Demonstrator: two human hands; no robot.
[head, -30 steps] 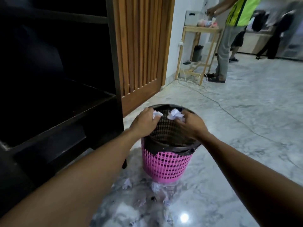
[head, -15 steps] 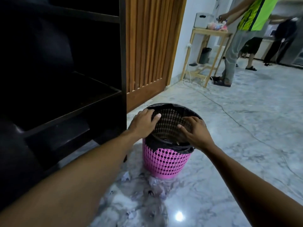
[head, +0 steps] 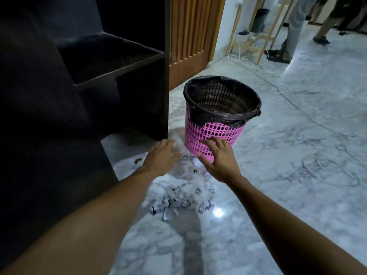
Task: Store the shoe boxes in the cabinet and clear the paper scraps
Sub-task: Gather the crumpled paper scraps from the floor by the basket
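A pink mesh waste basket [head: 214, 133] lined with a black bag stands on the marble floor beside the dark cabinet [head: 83, 80]. Several crumpled paper scraps [head: 184, 199] lie on the floor in front of the basket. My left hand [head: 161, 155] hovers low over the floor to the left of the basket's base, fingers extended and empty. My right hand [head: 218, 157] is spread in front of the basket's lower wall, above the nearest scraps, holding nothing. No shoe box is in view.
A slatted wooden door [head: 190, 34] stands behind the cabinet. A cable [head: 294, 104] runs across the floor to the right, with loops further out. A wooden stand [head: 264, 36] and people's legs [head: 294, 30] are at the back right.
Both hands released paper over the basket's rim, then dropped to floor level in front of the basket. The camera tilted down, showing more scraps.
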